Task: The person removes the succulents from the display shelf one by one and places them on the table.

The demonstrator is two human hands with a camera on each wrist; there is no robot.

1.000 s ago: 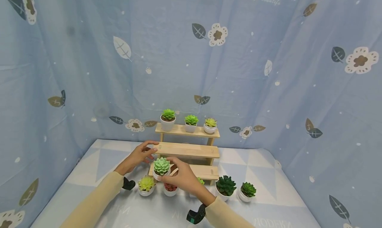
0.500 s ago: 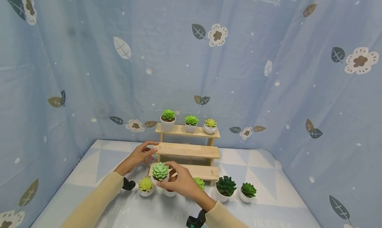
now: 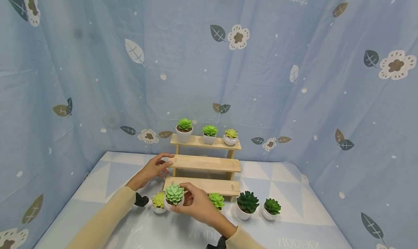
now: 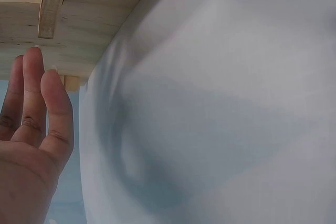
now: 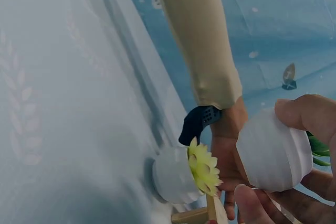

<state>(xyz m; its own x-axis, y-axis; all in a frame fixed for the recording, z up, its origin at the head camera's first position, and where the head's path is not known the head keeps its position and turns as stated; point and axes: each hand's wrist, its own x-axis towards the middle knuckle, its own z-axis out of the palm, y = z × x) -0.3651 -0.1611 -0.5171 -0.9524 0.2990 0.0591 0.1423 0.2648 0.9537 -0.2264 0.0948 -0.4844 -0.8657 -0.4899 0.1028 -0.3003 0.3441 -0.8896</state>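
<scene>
My right hand [image 3: 203,207] pinches the white pot of a pale green succulent [image 3: 174,193] and holds it in front of the lowest step of a wooden three-step stand [image 3: 209,186]. In the right wrist view the white pot [image 5: 270,148] sits between thumb and fingers, tipped sideways in the picture. Beside it, a yellow-green potted succulent [image 3: 158,201] is partly covered. My left hand [image 3: 152,172] is at the left end of the middle step, fingers loosely extended. The left wrist view shows those fingers [image 4: 34,90] near the wood's underside; the thumb is out of sight there.
Three potted succulents [image 3: 209,133] stand on the top step. In front of the stand are a bright green succulent [image 3: 216,200], a large dark green one [image 3: 247,203] and a smaller dark green one [image 3: 271,208]. A patterned blue curtain [image 3: 202,78] hangs behind the table [image 3: 290,191].
My right hand has brought the pale green succulent lower and slightly nearer, in front of the lowest step. The red succulent behind is now hidden. My left hand has stayed at the middle step.
</scene>
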